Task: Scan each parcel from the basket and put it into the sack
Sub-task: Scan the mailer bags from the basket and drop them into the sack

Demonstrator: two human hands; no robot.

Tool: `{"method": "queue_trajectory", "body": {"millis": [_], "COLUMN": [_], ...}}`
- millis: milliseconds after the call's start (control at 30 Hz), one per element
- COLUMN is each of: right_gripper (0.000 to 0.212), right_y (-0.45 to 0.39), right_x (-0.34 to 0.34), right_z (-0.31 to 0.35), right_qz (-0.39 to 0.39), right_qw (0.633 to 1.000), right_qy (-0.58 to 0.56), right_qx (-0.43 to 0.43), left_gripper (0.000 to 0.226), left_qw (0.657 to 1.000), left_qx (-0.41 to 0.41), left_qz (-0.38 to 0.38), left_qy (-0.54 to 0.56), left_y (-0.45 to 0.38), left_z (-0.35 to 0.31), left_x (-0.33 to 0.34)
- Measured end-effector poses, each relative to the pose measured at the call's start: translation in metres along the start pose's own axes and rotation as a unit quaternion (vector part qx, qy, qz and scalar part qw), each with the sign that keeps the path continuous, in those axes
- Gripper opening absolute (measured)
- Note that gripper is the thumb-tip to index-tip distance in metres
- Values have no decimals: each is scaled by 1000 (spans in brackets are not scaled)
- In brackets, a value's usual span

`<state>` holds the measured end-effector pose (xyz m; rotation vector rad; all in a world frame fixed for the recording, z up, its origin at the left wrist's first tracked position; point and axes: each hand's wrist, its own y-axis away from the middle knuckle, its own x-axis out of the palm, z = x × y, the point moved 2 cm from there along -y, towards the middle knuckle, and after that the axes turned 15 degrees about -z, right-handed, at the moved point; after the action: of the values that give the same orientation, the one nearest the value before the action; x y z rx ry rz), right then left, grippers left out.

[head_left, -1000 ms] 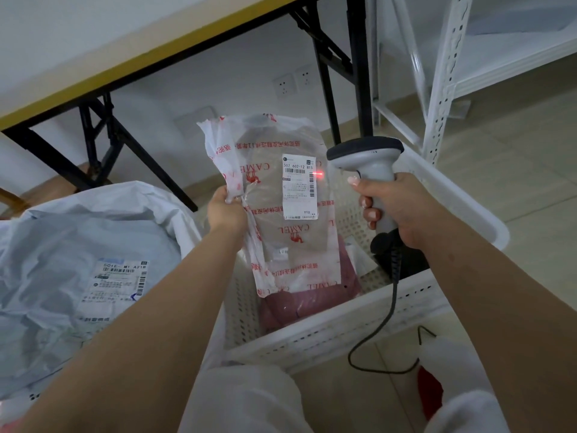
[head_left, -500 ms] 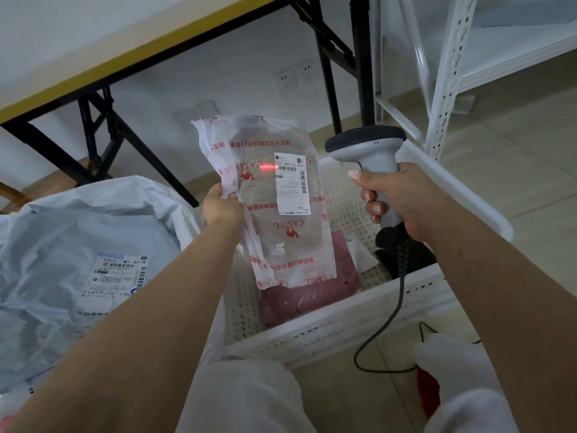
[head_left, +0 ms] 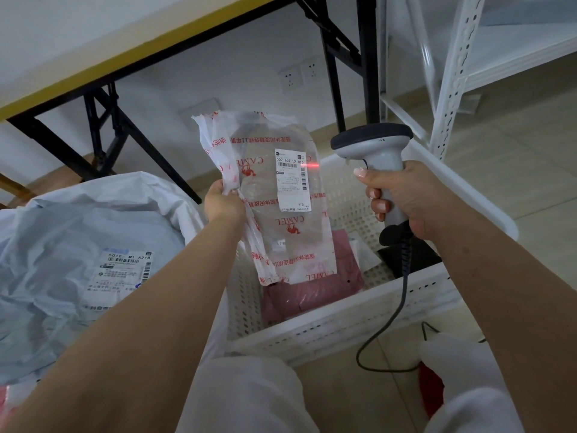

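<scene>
**Scanner beam landing just off the label barcode**

Holding up the clear crinkly plastic parcel with red CAMEL print (head_left: 281, 207) over the white perforated plastic basket (head_left: 359, 320), the left hand (head_left: 223, 204) had its fingers bunched tight round the parcel's left edge. The right hand (head_left: 406, 204) was wrapped round the handle of the grey corded barcode scanner (head_left: 376, 160), with the index finger up near the trigger.

What mattered here was the aim. The parcel hung with its long axis roughly 12 to 6, upright and a bit tilted, and its white shipping label (head_left: 292, 179) faced the camera. The scanner sat at 3 o'clock from the label, close by but not touching. Its red laser line (head_left: 309, 165) fell at the label's right edge, mostly just past the barcode instead of across it. My guess is the beam needed nudging toward 9 o'clock, or the parcel toward 3, before it would read. The left hand was the one on the parcel, so it would be the one to carry it to the sack.

The count: one parcel in hand, one pink plastic mailer (head_left: 312, 295) flat in the basket at 6 o'clock below it, maybe another white bit beside that, hard to tell. One pale grey-blue sack (head_left: 78, 232) sat at 9 o'clock, with one labelled parcel (head_left: 125, 270) visible in it.
</scene>
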<state>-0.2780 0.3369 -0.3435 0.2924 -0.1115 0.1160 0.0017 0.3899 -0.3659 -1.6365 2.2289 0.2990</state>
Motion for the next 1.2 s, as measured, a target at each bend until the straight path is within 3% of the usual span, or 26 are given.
{"method": "queue_trajectory", "body": {"millis": [400, 533, 700, 833, 967, 1067, 1200], "right_gripper": [18, 21, 19, 19, 18, 18, 20], "right_y": [5, 10, 32, 58, 86, 104, 114], "right_x": [2, -6, 22, 69, 113, 136, 152], "right_z": [3, -1, -3, -4, 2, 7, 4], "right_qz": [2, -23, -18, 20, 64, 95, 107], "right_qw": [1000, 999, 999, 997, 996, 994, 993], "right_qy": [-19, -29, -41, -61, -55, -56, -31], "right_qx": [-7, 1, 15, 33, 23, 29, 28], "left_gripper": [25, 28, 23, 16, 15, 53, 66], "left_qw": [1000, 999, 996, 991, 986, 980, 931], "left_qx": [1, 15, 42, 94, 116, 125, 194], "left_qz": [-5, 35, 0, -54, -117, -126, -104], "left_qy": [15, 4, 81, 79, 26, -91, -292], "left_y": [8, 23, 13, -16, -44, -52, -48], "left_z": [-5, -21, -57, -84, -102, -108, -93], "left_x": [-10, -26, -96, -182, -268, -309, -314]}}
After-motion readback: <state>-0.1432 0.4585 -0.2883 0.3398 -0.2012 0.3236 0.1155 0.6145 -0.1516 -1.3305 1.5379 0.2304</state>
